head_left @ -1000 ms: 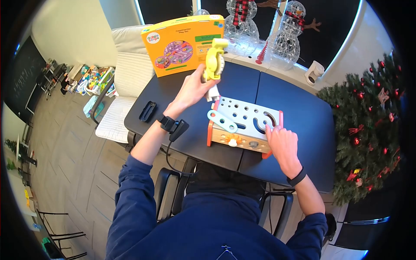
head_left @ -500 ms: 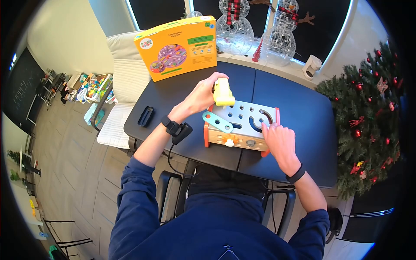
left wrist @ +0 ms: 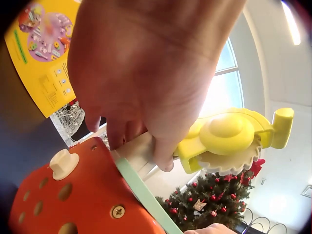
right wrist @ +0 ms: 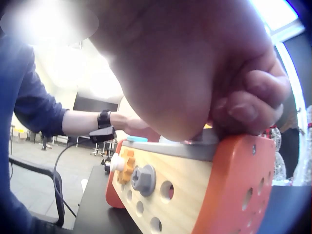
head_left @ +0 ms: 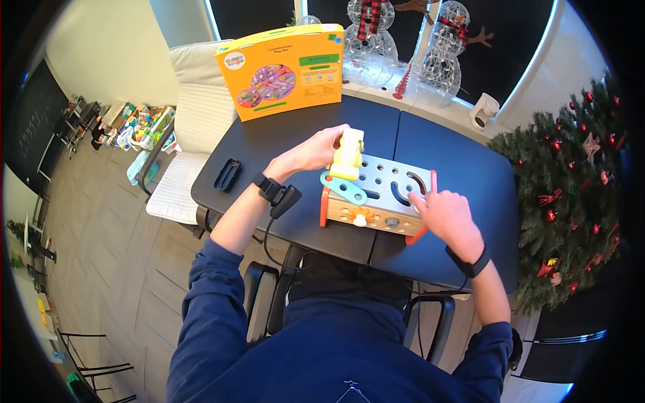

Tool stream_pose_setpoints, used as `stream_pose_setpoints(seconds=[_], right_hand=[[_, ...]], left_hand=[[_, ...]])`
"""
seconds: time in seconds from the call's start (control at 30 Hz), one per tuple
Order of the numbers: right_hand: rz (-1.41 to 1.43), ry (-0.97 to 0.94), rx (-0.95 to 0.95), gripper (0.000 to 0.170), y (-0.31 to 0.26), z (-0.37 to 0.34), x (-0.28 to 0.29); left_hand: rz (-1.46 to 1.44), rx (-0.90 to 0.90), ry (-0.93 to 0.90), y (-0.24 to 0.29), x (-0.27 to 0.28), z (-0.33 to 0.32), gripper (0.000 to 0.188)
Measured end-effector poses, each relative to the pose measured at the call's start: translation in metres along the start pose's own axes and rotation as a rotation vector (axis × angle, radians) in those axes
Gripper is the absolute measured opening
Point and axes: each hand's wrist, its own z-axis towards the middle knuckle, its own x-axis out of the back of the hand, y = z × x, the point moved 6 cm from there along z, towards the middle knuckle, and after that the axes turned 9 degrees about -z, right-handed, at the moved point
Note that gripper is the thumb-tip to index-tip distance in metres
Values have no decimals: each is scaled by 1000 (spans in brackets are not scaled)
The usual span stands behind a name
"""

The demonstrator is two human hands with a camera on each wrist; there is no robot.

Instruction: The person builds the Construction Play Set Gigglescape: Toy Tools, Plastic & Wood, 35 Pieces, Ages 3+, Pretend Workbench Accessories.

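Observation:
My left hand [head_left: 318, 149] grips a yellow toy circular saw [head_left: 347, 153] over the left end of a toy workbench [head_left: 379, 218]. In the left wrist view, a pale toothed disc [left wrist: 231, 158] shows under its yellow housing, and thumb and fingers hold its light grey part close to a mint-green strip [left wrist: 141, 190]. That strip lies across the bench's grey, holed top. My right hand [head_left: 451, 218] holds the bench's right end, thumb on the top by the curved slot, other fingers curled above the red side panel [right wrist: 239, 180]. The thumb's tip is hidden in the right wrist view.
An orange-yellow play set box [head_left: 282, 74] stands at the table's back left. A small black tray [head_left: 228, 174] lies on the dark table [head_left: 275, 195] at left. A decorated Christmas tree [head_left: 564, 195] stands right of the table; wire snowmen [head_left: 447, 64] are behind it.
My left hand has lowered the toy saw from above the bench to its left end and turned it. My right hand stays at the bench's right end, its wrist shifted outward.

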Motion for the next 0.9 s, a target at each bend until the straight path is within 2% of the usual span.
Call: stream_pose_setpoints(seconds=[0.1,0.17,0.23,0.33,0.43,0.47,0.57,0.67,0.77,0.87,0.9], right_hand=[[50,-94,-14,59,4,16,33],[199,-16,-3,53,-5,31,63],[365,22,63,48,-17,52,83],[601,175,243,44,-39,84,84],[761,203,356,40,-60,109,77],[816,154,356,41,-65,112,75],[913,172,475,44,-77,117,66],[923,197,417,49,-78,120,60],[820,178,337,54,-78,117,63],[799,113,339,58,-77,116,65],[805,96,336,58,-77,116,66]], left_hand=[[146,30,11,8,1,-1,35],[263,32,21,10,0,-3,39],[201,36,22,7,0,-2,42],[130,32,25,-4,2,0,42],[141,21,32,-2,1,-3,41],[157,14,36,0,0,-4,40],[204,-3,58,-4,3,-3,41],[234,77,64,-5,4,-3,43],[233,-2,84,6,0,-7,44],[264,68,89,12,-3,-12,50],[245,54,39,8,-3,-11,51]])
